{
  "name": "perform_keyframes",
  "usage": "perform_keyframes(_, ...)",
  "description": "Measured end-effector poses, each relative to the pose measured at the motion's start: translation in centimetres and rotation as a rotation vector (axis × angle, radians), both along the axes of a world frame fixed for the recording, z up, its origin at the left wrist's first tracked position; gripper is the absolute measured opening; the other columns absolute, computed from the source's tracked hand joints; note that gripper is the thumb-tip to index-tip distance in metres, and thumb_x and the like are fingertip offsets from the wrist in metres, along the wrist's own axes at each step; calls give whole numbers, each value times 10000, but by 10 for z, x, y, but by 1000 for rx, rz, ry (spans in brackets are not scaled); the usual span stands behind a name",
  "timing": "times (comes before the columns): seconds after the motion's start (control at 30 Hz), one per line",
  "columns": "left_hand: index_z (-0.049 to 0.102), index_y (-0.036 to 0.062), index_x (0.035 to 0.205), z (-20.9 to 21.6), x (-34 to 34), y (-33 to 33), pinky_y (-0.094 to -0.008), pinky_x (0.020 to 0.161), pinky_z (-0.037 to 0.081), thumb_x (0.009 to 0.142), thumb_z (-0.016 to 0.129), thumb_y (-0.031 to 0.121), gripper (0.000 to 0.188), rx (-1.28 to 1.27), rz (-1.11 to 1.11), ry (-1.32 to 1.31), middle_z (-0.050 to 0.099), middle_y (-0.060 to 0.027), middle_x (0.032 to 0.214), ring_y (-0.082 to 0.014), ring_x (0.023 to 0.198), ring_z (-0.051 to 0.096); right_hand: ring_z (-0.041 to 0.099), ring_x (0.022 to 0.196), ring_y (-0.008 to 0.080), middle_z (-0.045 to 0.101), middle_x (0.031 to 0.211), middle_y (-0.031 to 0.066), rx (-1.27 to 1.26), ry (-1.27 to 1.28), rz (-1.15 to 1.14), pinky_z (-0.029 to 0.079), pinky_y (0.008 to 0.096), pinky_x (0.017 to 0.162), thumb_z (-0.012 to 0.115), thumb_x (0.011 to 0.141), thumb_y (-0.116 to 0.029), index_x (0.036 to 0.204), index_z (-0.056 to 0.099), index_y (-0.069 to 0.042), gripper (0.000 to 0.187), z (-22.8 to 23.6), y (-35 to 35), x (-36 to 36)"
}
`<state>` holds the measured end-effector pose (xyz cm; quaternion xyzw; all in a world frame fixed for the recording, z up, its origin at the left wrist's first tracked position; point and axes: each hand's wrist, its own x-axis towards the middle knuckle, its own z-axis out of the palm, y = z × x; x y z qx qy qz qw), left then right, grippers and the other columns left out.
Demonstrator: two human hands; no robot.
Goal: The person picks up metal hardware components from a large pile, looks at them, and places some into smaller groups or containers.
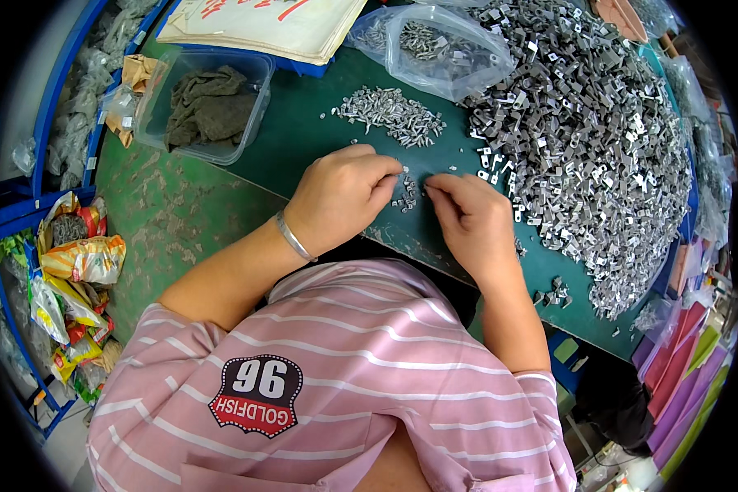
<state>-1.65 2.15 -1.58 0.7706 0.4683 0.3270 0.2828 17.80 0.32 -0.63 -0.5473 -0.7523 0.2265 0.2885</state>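
Note:
My left hand (346,195), with a metal bangle on its wrist, is closed in a pinch near the table's front edge. My right hand (477,220) is pinched too, a short way to the right. Whatever either set of fingertips holds is too small to make out. Between the hands lies a small cluster of tiny metal parts (407,199). Just beyond them is a loose pile of small silvery pieces (391,115). A big heap of bent metal clips (586,139) covers the right side, its near edge close to my right hand.
A clear plastic bag (451,56) of metal parts stands at the back. At the left are a clear tub (260,115) with dark cloth and a stack of papers (262,25). A few clips (555,293) lie near the right front edge. Blue shelving (47,107) rises far left.

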Motion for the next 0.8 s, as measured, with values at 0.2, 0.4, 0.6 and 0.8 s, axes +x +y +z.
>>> perform_keyframes(0.2,686,42,891,-7,6,3,-358,582,485,773,673,38,118,64,-42,25,566,-106,704,-277,647,593,561,558,262,574,644,119,-187,-81,-147,436,333,524,686,765,-9,834,680,-23,71,40,-33,54)
perform_keyframes(0.4,686,53,887,-4,5,5,-373,589,491,770,670,36,119,30,-101,92,578,-108,741,-294,659,598,575,598,303,582,661,138,-260,-244,-234,451,371,554,688,744,-12,834,677,-24,91,46,-57,87)
perform_keyframes(0.6,684,43,880,-3,4,4,-379,580,481,773,672,33,109,52,-131,89,573,-110,729,-295,652,590,530,545,228,537,620,102,-47,-27,-45,402,322,500,680,768,14,880,691,-30,120,31,-26,32)
perform_keyframes(0.8,686,32,888,-1,-3,-4,-369,565,466,763,693,39,126,48,-80,90,556,-111,699,-281,623,570,606,635,303,592,715,92,35,-112,92,491,393,558,667,798,-90,872,679,-73,77,4,4,-8)
